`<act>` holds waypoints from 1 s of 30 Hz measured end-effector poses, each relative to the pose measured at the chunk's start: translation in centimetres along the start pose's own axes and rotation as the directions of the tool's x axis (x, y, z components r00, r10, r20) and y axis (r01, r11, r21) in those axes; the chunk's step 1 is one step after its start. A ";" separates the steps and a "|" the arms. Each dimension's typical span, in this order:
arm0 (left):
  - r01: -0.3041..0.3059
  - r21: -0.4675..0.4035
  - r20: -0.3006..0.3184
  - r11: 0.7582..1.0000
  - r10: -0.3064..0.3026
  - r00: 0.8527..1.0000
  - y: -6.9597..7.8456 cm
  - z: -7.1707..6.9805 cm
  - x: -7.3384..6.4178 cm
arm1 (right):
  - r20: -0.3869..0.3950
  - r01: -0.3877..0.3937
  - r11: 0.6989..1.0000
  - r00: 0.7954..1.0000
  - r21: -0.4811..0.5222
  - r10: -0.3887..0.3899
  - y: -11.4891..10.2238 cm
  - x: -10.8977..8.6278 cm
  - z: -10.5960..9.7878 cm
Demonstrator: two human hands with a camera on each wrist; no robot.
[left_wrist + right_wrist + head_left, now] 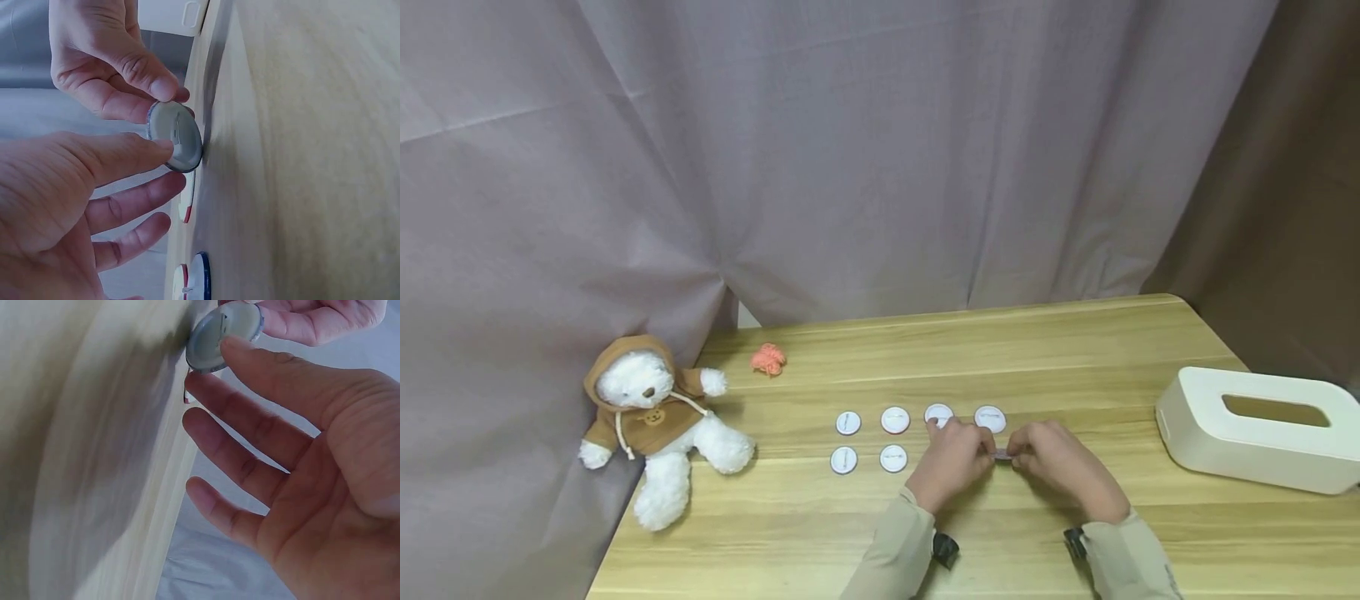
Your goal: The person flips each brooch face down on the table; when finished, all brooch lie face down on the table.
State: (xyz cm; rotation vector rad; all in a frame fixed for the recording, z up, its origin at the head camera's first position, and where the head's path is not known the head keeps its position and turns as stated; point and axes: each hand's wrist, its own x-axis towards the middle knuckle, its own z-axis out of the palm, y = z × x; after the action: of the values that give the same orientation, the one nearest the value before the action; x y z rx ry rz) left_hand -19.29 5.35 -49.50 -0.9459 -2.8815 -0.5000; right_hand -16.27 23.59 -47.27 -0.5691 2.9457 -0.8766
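Observation:
A round pin-back badge, its pale back with the pin facing the wrists, is held on edge just at the wooden tabletop. My left hand pinches one side of it between thumb and fingers. On the opposite side my right hand pinches it too, thumb on the pale back, the other fingers spread in the right wrist view. Beyond the hands lie more badges, pin side up: one badge behind the held one and another badge partly covered by the left hand.
Several badges, such as this badge, lie in rows left of the hands. A white teddy bear in a brown hoodie sits at the left edge. Orange yarn lies at the back. A cream tissue box stands at the right.

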 end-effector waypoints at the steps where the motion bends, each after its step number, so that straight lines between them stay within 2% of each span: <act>1: -0.003 0.006 -0.008 1.000 0.003 1.000 0.0 -0.1 0.0 | -0.003 0.008 1.000 1.000 -0.001 -0.008 0.0 0.1 -0.1; 13: -0.018 -0.005 -0.034 1.000 0.018 0.999 -0.1 -0.7 -0.1 | 0.003 0.018 1.000 1.000 0.005 -0.018 0.1 0.5 -0.3; 21: -0.036 -0.017 -0.041 0.999 0.036 0.999 -0.2 -0.7 0.4 | 0.000 0.013 1.000 1.000 0.008 -0.013 0.0 0.8 -0.1; 26: -0.030 -0.045 -0.031 0.999 0.028 0.999 -0.3 -0.6 0.6 | -0.008 0.017 1.000 1.000 0.007 -0.016 0.1 1.1 0.2; 30: -0.012 -0.029 -0.013 0.999 0.012 1.000 -0.3 -0.1 0.6 | -0.028 0.006 1.000 1.000 0.002 -0.006 0.2 1.3 0.6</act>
State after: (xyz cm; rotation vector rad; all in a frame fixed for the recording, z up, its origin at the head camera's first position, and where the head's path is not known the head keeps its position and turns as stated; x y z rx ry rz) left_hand -19.98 5.43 -49.41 -0.9605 -2.8632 -0.5464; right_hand -17.51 22.98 -47.73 -0.5710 2.9688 -0.8959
